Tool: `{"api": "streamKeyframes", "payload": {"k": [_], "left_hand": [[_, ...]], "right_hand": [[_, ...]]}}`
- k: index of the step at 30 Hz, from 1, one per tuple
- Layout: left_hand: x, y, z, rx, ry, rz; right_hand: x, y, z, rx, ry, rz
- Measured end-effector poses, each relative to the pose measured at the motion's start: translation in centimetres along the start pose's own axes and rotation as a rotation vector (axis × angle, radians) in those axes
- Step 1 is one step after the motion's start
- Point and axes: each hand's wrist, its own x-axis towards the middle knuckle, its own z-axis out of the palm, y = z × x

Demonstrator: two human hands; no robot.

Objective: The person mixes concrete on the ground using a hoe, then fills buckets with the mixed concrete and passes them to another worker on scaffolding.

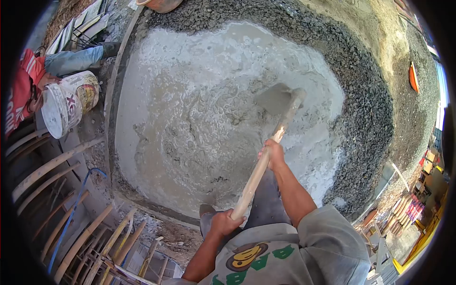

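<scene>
A hoe with a long wooden handle (259, 178) slants across the view from my body toward the upper right. My right hand (273, 154) is wrapped round the handle at about its middle. Nearer its butt end, my left hand (228, 222) is closed round it too. The hoe's grey blade (274, 99), coated in mortar, lies at the surface of the wet cement mix (204, 109); I cannot tell how deep its edge sits. Pale, watery slurry surrounds the thicker, churned middle of the mix.
Dark gravel (363, 99) rings the mix at the top and right. A low border (113, 95) runs along the left. Beyond it, another person in a red shirt (28, 85) holds a white bucket (69, 102). Wooden poles (85, 237) and a blue hose (71, 213) are lower left.
</scene>
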Motion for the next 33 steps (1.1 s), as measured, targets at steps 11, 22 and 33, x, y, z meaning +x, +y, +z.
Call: {"api": "streamKeyframes", "payload": {"k": [11, 22, 33], "left_hand": [[4.5, 2.2, -5.9, 0.035, 0.089, -0.016], [-12.4, -12.7, -1.3, -0.14, 0.229, -0.33], [0.2, -3.5, -1.6, 0.077, 0.066, 0.022]], "right_hand": [[8.4, 0.2, 3.6, -0.011, 0.022, 0.052], [-3.9, 18.6, 8.5, -0.032, -0.143, 0.397], [-0.5, 2.0, 3.4, -0.001, -0.032, -0.011]]}}
